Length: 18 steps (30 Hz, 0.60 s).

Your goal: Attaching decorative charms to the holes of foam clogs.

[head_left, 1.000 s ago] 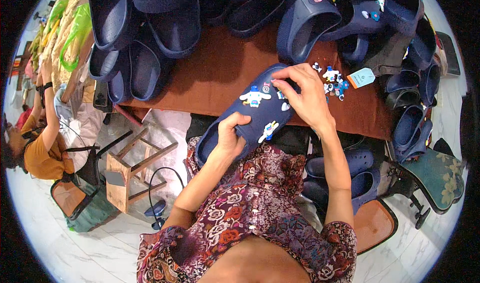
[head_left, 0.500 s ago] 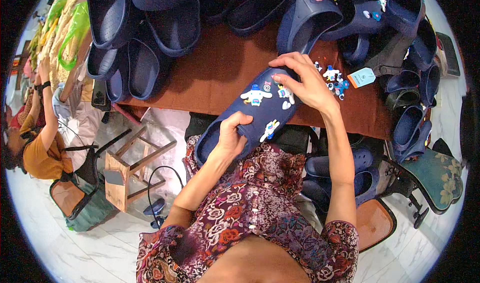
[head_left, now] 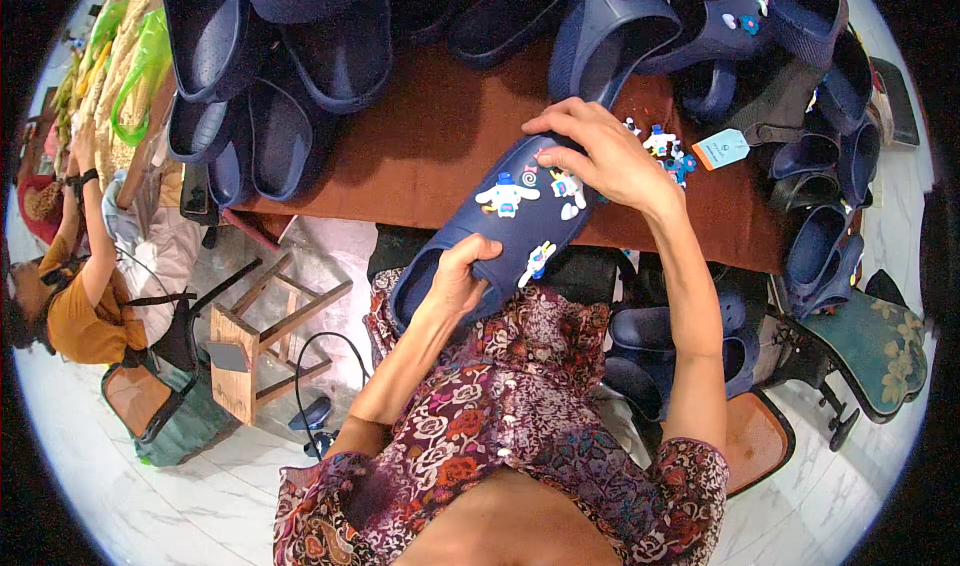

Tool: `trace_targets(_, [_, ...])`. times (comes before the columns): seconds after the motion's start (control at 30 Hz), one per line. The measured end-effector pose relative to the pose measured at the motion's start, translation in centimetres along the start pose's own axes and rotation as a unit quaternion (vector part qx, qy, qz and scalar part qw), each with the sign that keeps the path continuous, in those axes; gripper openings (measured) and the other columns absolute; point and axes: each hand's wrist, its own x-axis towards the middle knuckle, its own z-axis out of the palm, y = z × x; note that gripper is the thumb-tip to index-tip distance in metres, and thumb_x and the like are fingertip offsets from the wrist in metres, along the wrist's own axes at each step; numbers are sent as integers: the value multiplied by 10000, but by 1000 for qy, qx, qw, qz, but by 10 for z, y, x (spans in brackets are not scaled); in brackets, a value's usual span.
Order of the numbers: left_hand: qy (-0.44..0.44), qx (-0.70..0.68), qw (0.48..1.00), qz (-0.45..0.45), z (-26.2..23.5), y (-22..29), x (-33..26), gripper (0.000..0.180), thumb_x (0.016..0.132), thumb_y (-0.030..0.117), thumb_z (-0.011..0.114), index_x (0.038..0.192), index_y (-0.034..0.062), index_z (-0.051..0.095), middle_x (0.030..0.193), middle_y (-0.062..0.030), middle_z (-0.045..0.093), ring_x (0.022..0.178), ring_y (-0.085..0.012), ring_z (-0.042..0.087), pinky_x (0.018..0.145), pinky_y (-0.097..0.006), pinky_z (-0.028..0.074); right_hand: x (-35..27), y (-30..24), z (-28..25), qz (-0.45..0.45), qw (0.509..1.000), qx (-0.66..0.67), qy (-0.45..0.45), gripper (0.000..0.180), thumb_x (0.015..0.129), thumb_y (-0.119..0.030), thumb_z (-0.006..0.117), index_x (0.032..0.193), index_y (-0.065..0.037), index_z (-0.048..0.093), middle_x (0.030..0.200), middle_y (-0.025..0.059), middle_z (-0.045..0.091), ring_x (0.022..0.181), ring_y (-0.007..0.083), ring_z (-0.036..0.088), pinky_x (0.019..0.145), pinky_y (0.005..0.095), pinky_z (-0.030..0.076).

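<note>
Left hand [head_left: 460,278] grips navy foam slipper [head_left: 515,234]; right hand [head_left: 622,161] apparently adjusts white-and-blue plastic charms [head_left: 567,188], its fingers' hold unclear; next move needs steadiness.

Table top [head_left: 430,146]: reddish-brown, with footwear along its far side.
Left part: navy slippers [head_left: 335,61], crowded together.
Right part: navy clogs [head_left: 607,51], also crowded.
Small charms [head_left: 684,166]: loose heap, near a blue-and-orange tag [head_left: 724,148].

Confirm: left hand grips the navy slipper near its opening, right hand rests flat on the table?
No: the right hand isn't flat on the table; the head view shows it at the toe of the navy slipper. The left hand does grip near the opening.
</note>
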Motion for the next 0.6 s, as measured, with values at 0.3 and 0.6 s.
trace_targets(0.3, [3, -18, 1000, 9, 7, 4, 1, 480, 751, 48, 555, 1209, -90, 516, 1113, -169, 634, 978, -275, 651, 904, -394, 527, 3, -1, 1, -11, 1000, 9, 1, 264, 886, -271, 641, 1099, -124, 692, 1116, 104, 618, 1079, 312, 558, 954, 405, 429])
trace_targets(0.6, [14, -21, 1000, 16, 8, 2, -3, 495, 725, 57, 559, 1202, -73, 534, 1111, -180, 644, 971, -299, 654, 916, -415, 519, 0, 13, -3, 60, 984, 168, 31, 281, 887, -204, 673, 1115, -39, 676, 1078, 106, 630, 1038, 220, 598, 913, 326, 455])
